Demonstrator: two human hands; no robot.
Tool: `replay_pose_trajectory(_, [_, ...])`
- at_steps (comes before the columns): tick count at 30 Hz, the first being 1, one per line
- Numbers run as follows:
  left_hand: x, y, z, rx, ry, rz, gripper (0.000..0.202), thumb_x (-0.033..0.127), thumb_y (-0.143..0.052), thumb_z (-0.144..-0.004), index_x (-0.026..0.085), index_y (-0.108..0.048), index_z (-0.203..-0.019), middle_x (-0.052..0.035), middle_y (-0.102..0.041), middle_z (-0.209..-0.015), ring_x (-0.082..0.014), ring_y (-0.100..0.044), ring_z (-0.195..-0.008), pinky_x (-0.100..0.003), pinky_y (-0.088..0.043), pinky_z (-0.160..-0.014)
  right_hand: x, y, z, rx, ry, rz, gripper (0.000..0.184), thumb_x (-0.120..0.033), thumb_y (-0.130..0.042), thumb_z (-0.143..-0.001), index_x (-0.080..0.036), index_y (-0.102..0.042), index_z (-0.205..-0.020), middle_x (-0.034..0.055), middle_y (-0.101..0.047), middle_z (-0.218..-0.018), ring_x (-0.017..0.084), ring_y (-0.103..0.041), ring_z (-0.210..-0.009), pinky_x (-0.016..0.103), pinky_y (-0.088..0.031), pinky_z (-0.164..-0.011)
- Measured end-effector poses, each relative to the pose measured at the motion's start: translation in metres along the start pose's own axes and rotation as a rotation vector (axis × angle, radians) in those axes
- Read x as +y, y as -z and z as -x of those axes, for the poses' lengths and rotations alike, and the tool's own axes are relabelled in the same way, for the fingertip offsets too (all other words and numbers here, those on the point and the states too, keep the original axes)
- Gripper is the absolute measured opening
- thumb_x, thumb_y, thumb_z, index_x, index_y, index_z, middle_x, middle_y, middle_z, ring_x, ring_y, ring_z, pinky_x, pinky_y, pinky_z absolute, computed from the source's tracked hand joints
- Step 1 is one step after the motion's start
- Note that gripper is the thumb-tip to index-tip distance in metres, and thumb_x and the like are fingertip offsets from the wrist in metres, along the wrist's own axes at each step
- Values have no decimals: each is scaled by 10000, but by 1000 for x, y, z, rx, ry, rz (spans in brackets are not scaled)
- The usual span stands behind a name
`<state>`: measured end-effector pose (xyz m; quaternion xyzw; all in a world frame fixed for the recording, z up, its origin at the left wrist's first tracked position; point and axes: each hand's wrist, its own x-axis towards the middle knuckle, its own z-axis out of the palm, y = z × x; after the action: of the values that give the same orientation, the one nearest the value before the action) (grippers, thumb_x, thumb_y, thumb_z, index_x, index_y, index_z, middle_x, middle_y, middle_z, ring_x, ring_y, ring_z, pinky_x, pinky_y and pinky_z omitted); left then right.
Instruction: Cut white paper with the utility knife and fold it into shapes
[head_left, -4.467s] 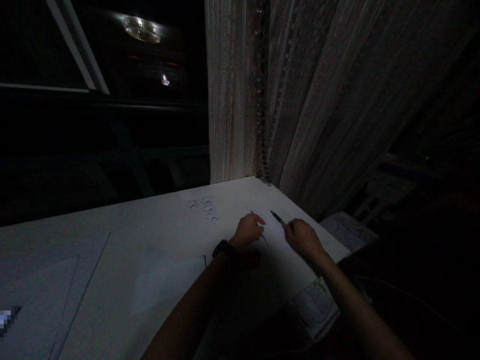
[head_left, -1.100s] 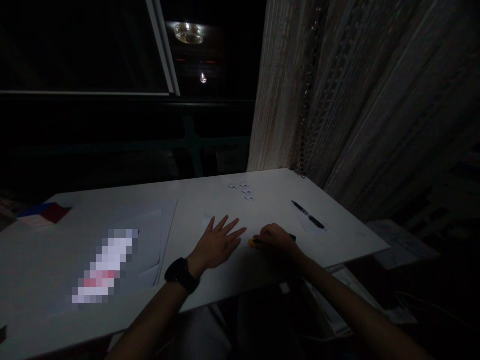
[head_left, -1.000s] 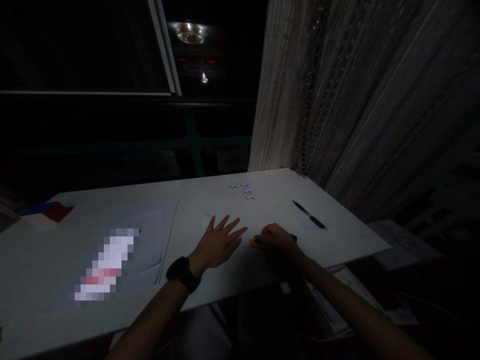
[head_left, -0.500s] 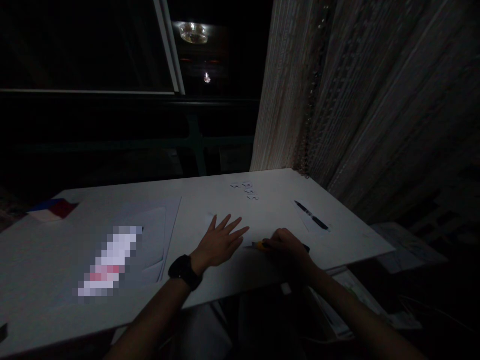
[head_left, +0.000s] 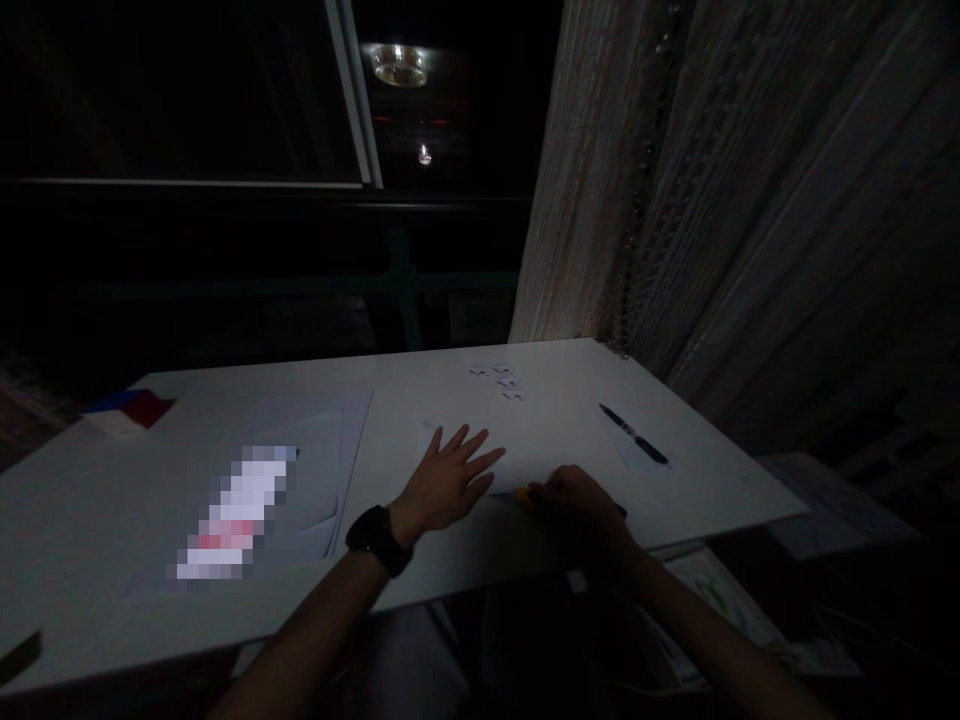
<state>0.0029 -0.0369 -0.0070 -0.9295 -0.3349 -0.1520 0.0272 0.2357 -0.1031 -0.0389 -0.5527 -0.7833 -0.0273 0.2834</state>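
Note:
My left hand, with a black watch on its wrist, lies palm down with fingers spread on a pale sheet of paper on the white table. To its right, my right hand is closed around a yellow and black utility knife. The knife lies low over the table, its blade end pointing left toward my left fingers. In this dim light I cannot tell whether the blade touches the paper. Most of the knife's handle is hidden by my right hand.
Several small cut paper pieces lie toward the table's back. A black pen rests on paper at the right. Larger paper sheets and a blurred-out item are at the left, near a blue, white and red block.
The view has turned slightly left, so everything sits a little further right in it. My left hand stays spread, and the knife remains in my right hand.

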Motion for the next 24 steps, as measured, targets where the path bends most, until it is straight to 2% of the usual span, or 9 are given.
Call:
replay_pose_trajectory(5, [-20, 9, 8, 2, 51, -12, 433, 391, -259, -914, 327, -307, -1339, -28, -315, -1417, -239, -198, -1321, -518, -172, -1039, 1, 0, 0, -7, -2, 14, 224, -390, -461, -834, -265, -646, -817, 39, -579, -673, 161, -508, -621, 260, -371, -531])
replay_pose_trajectory(9, [-34, 6, 19, -34, 59, -44, 441, 396, -245, -916, 324, -292, -1348, -24, -311, -1420, -235, -197, -1322, -495, -179, -1045, 3, -4, -1, -30, -7, 1, 232, -386, -456, -839, -260, -650, -832, 43, -593, -689, 164, -525, -636, 261, -377, -545])
replay_pose_trajectory(13, [-34, 1, 23, -23, 65, -85, 442, 400, -238, -917, 336, -277, -1353, -12, -296, -1426, -232, -202, -1321, -482, -170, -1053, 0, -7, 0, -56, 41, 50, 211, -340, -473, -837, -236, -652, -879, 52, -606, -709, 164, -531, -661, 260, -376, -568])
replay_pose_trajectory(17, [-34, -2, 22, -18, 73, -103, 450, 428, -235, -910, 346, -281, -1350, 4, -291, -1428, -236, -202, -1321, -474, -171, -1055, -4, -1, 8, -18, 127, 166, 254, -297, -522, -805, -191, -623, -1012, 102, -623, -875, 194, -531, -778, 287, -387, -641])
replay_pose_trajectory(20, [-35, -2, 23, -20, 78, -106, 469, 458, -230, -903, 344, -271, -1356, 5, -283, -1430, -238, -204, -1320, -470, -164, -1058, -7, 4, 11, -9, 92, 194, 227, -261, -512, -804, -194, -631, -986, 106, -615, -893, 201, -520, -799, 292, -383, -647])
replay_pose_trajectory(24, [-34, -1, 24, -28, 81, -106, 467, 459, -216, -905, 347, -270, -1355, 9, -278, -1433, -235, -198, -1323, -464, -159, -1058, -10, 2, 6, -22, 10, 101, 214, -309, -456, -834, -217, -646, -867, 63, -589, -751, 172, -508, -692, 263, -365, -573])
